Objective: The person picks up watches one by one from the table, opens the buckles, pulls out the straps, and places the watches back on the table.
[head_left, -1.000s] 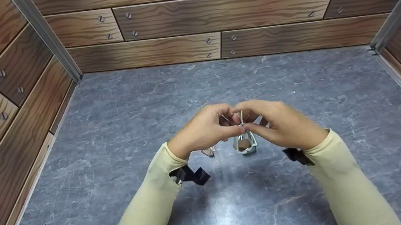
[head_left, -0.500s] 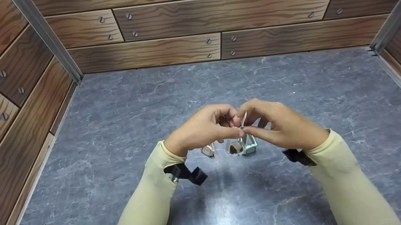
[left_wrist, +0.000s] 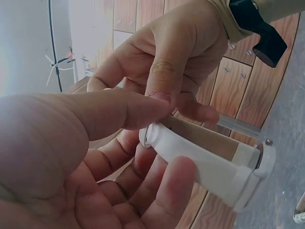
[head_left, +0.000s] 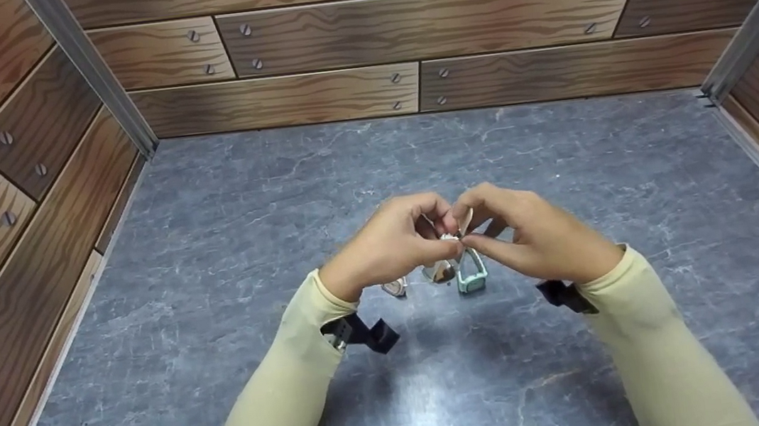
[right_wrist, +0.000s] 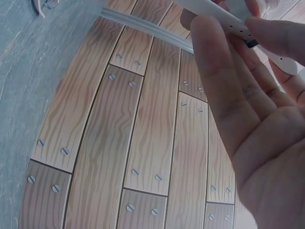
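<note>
A wristwatch with a white strap [left_wrist: 205, 162] hangs in a loop from both hands, above the table. My left hand [head_left: 393, 240] pinches it near the buckle end, thumb on top. Opposite, my right hand [head_left: 525, 232] pinches the strap's holed end [right_wrist: 233, 27] between thumb and fingers. The fingertips of both hands meet there and partly hide the buckle. In the left wrist view the watch case [left_wrist: 257, 179] is seen edge-on at the far end of the loop. A mint-green watch [head_left: 472, 282] stands on the table just below the hands.
A pinkish-beige watch [head_left: 395, 287] lies on the table left of the mint-green one, partly behind the left hand. The grey marbled tabletop [head_left: 276, 182] is bounded by wood-patterned walls [head_left: 323, 94] at the back and both sides.
The lower loop of the white watch has swung left, uncovering the mint-green watch. The strap's free end has tilted to the right; both hands keep nearly the same place.
</note>
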The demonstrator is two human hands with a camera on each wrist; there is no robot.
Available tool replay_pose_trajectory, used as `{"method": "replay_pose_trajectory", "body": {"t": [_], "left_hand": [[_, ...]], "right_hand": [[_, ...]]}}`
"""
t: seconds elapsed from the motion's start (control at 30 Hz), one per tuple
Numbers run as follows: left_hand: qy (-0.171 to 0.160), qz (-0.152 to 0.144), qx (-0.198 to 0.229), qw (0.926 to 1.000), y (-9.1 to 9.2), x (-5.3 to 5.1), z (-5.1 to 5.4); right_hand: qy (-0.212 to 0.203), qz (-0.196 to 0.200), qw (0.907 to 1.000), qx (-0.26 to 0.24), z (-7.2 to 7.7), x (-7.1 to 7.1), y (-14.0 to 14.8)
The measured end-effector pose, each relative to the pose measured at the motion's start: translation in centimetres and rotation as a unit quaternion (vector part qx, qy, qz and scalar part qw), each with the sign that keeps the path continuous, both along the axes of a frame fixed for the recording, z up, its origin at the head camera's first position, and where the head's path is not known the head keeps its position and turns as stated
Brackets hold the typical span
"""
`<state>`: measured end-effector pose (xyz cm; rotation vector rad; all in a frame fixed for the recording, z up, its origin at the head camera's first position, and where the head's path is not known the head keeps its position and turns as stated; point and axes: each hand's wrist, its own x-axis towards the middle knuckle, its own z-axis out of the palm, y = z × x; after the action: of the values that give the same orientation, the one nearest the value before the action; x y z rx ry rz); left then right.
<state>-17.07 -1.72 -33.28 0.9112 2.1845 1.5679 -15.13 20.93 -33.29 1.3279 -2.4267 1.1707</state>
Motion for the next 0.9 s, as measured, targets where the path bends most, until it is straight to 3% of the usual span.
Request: {"method": "replay_pose_trajectory", "body": {"t": [0.23,0.43,0.63,0.8,0.9], "left_hand": [[-0.024,-0.007,0.028,0.9993,0.3,0.0,-0.3],[-0.018,0.003,0.047,0.9987,0.6,0.1,-0.4],[0.079,0.035,0.055,0.9948,0.7,0.2,-0.6],[0.168,0.082,0.079,0.9792,1.0,0.3,-0.6],[0.200,0.099,0.082,0.9715,1.2,0.4,-0.5]], "right_hand": [[-0.018,0.009,0.9996,-0.022,-0.2,0.0,-0.1],[-0.020,0.009,0.9994,-0.026,0.0,0.0,-0.2],[-0.021,-0.013,0.9980,-0.058,0.1,-0.1,-0.1],[-0.013,-0.041,0.9927,-0.113,0.2,-0.2,0.0],[-0.010,-0.054,0.9882,-0.143,0.3,-0.2,0.0]]}}
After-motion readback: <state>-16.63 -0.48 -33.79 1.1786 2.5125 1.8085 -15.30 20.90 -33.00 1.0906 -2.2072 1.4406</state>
